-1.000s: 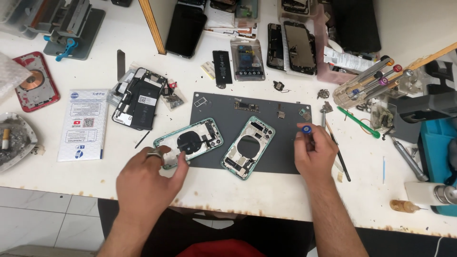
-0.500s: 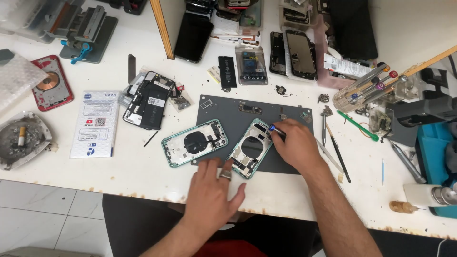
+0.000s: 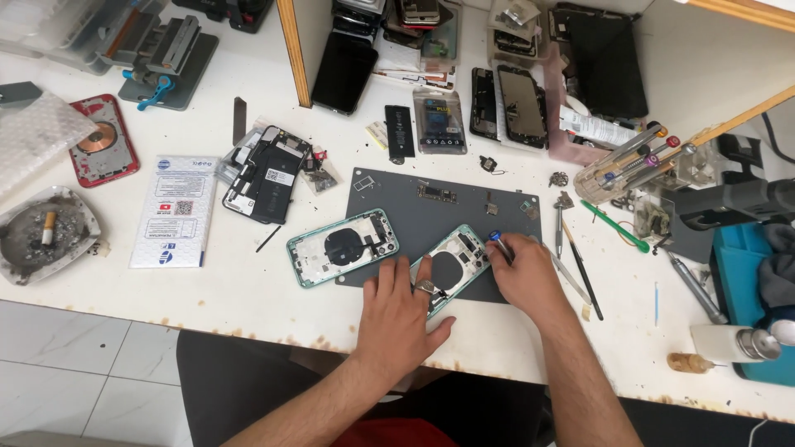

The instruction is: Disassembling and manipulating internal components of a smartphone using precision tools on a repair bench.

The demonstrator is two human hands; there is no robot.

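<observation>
Pressing flat, fingers spread, your left hand steadies the green phone frame while your right hand pinches a blue-tipped screwdriver.

Just left of the grip, a second open green phone shell lies half on the grey mat. Farther left lie a black phone with its insides showing, a white leaflet, a red phone back with a copper coil and an ashtray holding a cigarette butt. Above the grip, beyond the mat, lie a slim black battery, a small clear packet and a dark phone screen. To the right of the grip lie a green plastic pry tool, black tweezers and a rack of screwdrivers. A blue box stands at the far right of the white counter.
</observation>
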